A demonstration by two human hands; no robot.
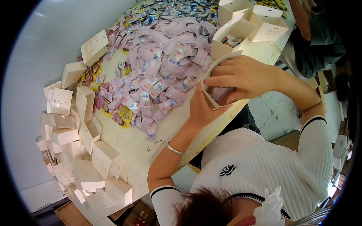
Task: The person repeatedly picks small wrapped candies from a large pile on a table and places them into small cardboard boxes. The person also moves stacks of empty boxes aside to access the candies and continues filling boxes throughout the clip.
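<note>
My left hand (pixel 202 106) grips the lower corner of an uncovered cream cardboard gift box (pixel 211 101), its thumb along the near edge. My right hand (pixel 240 77) is over the box's mouth, fingers bent down into it. Something pale pink shows inside, below the right palm; whether those fingers grip it is hidden. Left of the box spreads a large heap of pink snack packets (pixel 158 70). Just beyond the box stands another cream box (pixel 226 50) with its lid up and several small wrapped items inside.
Empty-looking cream boxes (pixel 104 161) are piled along the table's left side. Blue packets (pixel 169 10) lie at the far end, and yellow-and-magenta packets (pixel 123 115) beside the pink heap. More open boxes (pixel 268 24) stand far right, near another person (pixel 322 42). The wooden table's edge (pixel 209 138) runs before me.
</note>
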